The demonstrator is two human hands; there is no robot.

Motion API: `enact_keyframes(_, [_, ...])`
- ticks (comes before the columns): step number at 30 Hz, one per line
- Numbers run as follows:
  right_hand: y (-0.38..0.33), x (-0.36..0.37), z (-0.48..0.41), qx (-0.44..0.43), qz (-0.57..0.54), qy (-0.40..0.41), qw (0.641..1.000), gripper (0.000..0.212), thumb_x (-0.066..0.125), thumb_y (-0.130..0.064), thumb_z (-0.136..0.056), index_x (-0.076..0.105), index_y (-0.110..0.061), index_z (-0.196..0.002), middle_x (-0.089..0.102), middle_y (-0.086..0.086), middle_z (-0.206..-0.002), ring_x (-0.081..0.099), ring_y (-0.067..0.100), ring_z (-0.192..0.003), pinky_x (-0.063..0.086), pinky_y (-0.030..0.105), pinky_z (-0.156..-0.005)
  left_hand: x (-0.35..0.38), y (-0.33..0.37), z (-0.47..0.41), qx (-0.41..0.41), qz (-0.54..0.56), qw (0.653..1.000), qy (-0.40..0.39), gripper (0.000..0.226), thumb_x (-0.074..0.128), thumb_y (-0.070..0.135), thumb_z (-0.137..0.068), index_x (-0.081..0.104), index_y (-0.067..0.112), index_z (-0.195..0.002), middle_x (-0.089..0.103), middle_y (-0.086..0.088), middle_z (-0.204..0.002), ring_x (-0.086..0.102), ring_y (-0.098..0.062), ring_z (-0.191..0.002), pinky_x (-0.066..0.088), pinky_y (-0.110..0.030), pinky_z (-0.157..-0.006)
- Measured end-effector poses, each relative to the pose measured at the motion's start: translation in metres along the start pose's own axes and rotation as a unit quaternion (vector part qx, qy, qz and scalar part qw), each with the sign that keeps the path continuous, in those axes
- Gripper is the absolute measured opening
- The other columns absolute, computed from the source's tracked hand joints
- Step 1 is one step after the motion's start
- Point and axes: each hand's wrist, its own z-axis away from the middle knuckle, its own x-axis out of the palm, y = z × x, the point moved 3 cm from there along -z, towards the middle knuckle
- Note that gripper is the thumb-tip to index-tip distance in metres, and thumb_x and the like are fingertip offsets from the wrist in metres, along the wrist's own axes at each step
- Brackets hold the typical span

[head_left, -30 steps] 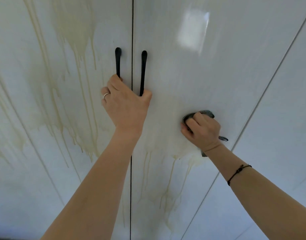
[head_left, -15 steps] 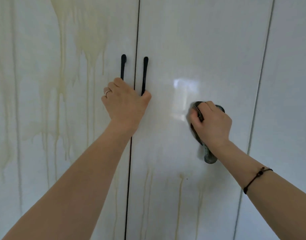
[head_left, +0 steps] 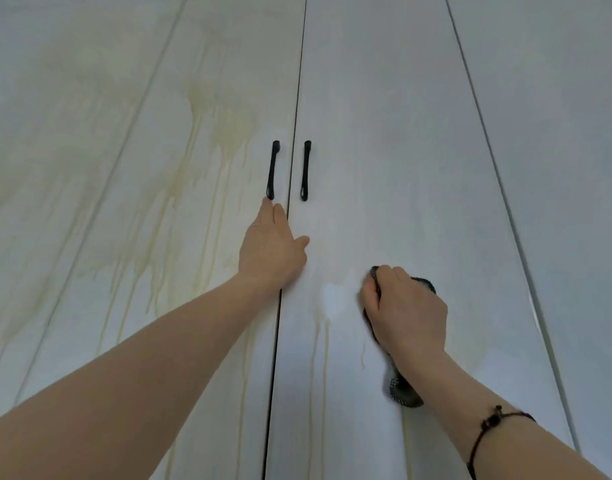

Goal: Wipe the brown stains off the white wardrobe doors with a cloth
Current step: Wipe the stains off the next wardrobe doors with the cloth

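Observation:
Two white wardrobe doors meet at a dark vertical gap. The left door (head_left: 193,237) carries broad brown stains (head_left: 225,133) with long drips running down. The right door (head_left: 384,133) shows only faint drip lines (head_left: 320,358) low down. My left hand (head_left: 271,249) lies flat with straight fingers across the gap, just below the two black handles (head_left: 271,169). My right hand (head_left: 406,311) grips a dark grey cloth (head_left: 401,389) and presses it against the right door; a tail of cloth hangs under the wrist.
More white panels stand on both sides; the far left panel (head_left: 55,150) has pale brown streaks. The right panels (head_left: 557,168) look unstained. A bright reflection (head_left: 332,301) shines on the right door beside the cloth.
My left hand has let go of the handles and slid down, now flat on the doors. My right hand with the cloth has moved lower on the right door. The view has tilted.

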Motion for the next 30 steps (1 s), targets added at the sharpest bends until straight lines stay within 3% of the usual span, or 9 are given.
enact_keyframes(4, [-0.002, 0.002, -0.021, -0.065, 0.051, -0.013, 0.996, 0.031, 0.041, -0.032, -0.097, 0.040, -0.018, -0.068, 0.045, 0.000, -0.062, 0.046, 0.023, -0.053, 0.026, 0.027, -0.047, 0.000, -0.011, 0.001, 0.042, 0.004, 0.999, -0.008, 0.052, 0.042, 0.025, -0.104, 0.031, 0.007, -0.151, 0.013, -0.007, -0.166, 0.029, -0.025, -0.147, 0.032, -0.035, -0.111])
enact_keyframes(7, [-0.018, 0.008, -0.033, 0.001, 0.040, 0.018, 0.999, 0.033, 0.038, -0.030, -0.098, 0.041, -0.017, -0.068, 0.044, 0.000, -0.063, 0.042, 0.023, -0.053, 0.022, 0.027, -0.047, -0.003, -0.023, 0.004, 0.097, -0.047, 0.992, -0.062, 0.060, 0.036, 0.017, -0.105, 0.012, 0.006, -0.159, 0.001, -0.008, -0.168, 0.007, -0.022, -0.154, 0.020, -0.033, -0.120])
enact_keyframes(10, [-0.053, 0.022, -0.053, 0.036, 0.015, 0.034, 0.999, 0.031, 0.038, -0.028, -0.100, 0.041, -0.017, -0.071, 0.043, -0.004, -0.066, 0.037, 0.020, -0.053, 0.015, 0.029, -0.047, -0.002, -0.031, 0.006, 0.119, -0.087, 0.984, -0.101, 0.071, 0.037, 0.008, -0.099, 0.001, 0.010, -0.160, -0.008, -0.005, -0.168, -0.002, -0.019, -0.155, 0.018, -0.033, -0.120])
enact_keyframes(14, [-0.103, 0.028, -0.054, -0.043, 0.014, 0.007, 0.999, 0.025, 0.040, -0.029, -0.100, 0.042, -0.020, -0.076, 0.040, -0.005, -0.071, 0.040, 0.020, -0.057, 0.009, 0.031, -0.047, -0.013, -0.032, 0.003, 0.138, -0.120, 0.975, -0.123, 0.079, 0.040, -0.002, -0.092, 0.001, 0.011, -0.160, -0.008, -0.007, -0.168, 0.002, -0.019, -0.155, 0.021, -0.036, -0.121])
enact_keyframes(17, [-0.120, 0.028, -0.006, -0.131, -0.022, -0.010, 0.991, 0.024, 0.052, -0.030, -0.095, 0.054, -0.019, -0.074, 0.046, -0.004, -0.068, 0.047, 0.024, -0.054, 0.015, 0.026, -0.045, -0.014, -0.029, 0.008, 0.142, -0.160, 0.971, -0.107, 0.079, 0.041, -0.001, -0.094, -0.002, 0.007, -0.159, -0.008, -0.011, -0.167, 0.002, -0.022, -0.155, 0.024, -0.037, -0.121])
enact_keyframes(20, [-0.111, 0.019, 0.055, -0.254, -0.058, -0.039, 0.965, 0.026, 0.065, -0.030, -0.086, 0.055, -0.018, -0.065, 0.049, -0.002, -0.060, 0.043, 0.022, -0.045, 0.021, 0.024, -0.043, -0.007, -0.025, 0.018, 0.139, -0.178, 0.970, -0.088, 0.078, 0.034, -0.007, -0.092, -0.006, 0.003, -0.158, -0.012, -0.015, -0.166, -0.001, -0.026, -0.155, 0.022, -0.037, -0.121])
enact_keyframes(23, [-0.082, 0.014, 0.065, -0.332, -0.049, -0.052, 0.941, 0.030, 0.063, -0.030, -0.086, 0.051, -0.018, -0.061, 0.046, -0.003, -0.056, 0.040, 0.019, -0.042, 0.019, 0.023, -0.043, -0.008, -0.025, 0.019, 0.149, -0.192, 0.966, -0.087, 0.081, 0.036, -0.008, -0.090, -0.007, 0.002, -0.158, -0.012, -0.017, -0.166, -0.002, -0.028, -0.155, 0.023, -0.037, -0.121])
enact_keyframes(26, [-0.065, 0.015, 0.016, -0.259, 0.008, -0.029, 0.965, 0.029, 0.049, -0.036, -0.093, 0.051, -0.018, -0.070, 0.055, -0.002, -0.066, 0.054, 0.027, -0.054, 0.026, 0.028, -0.047, -0.013, -0.029, 0.013, 0.153, -0.195, 0.963, -0.108, 0.080, 0.035, -0.010, -0.091, -0.008, 0.004, -0.158, -0.013, -0.014, -0.166, -0.003, -0.025, -0.155, 0.021, -0.036, -0.121])
enact_keyframes(30, [-0.066, 0.022, -0.047, -0.082, 0.004, 0.028, 0.996, 0.032, 0.040, -0.032, -0.097, 0.043, -0.017, -0.068, 0.045, -0.003, -0.062, 0.042, 0.021, -0.053, 0.019, 0.029, -0.046, -0.013, -0.029, 0.012, 0.150, -0.213, 0.957, -0.129, 0.078, 0.033, -0.008, -0.095, -0.011, 0.005, -0.158, -0.017, -0.013, -0.165, -0.006, -0.025, -0.154, 0.020, -0.038, -0.121])
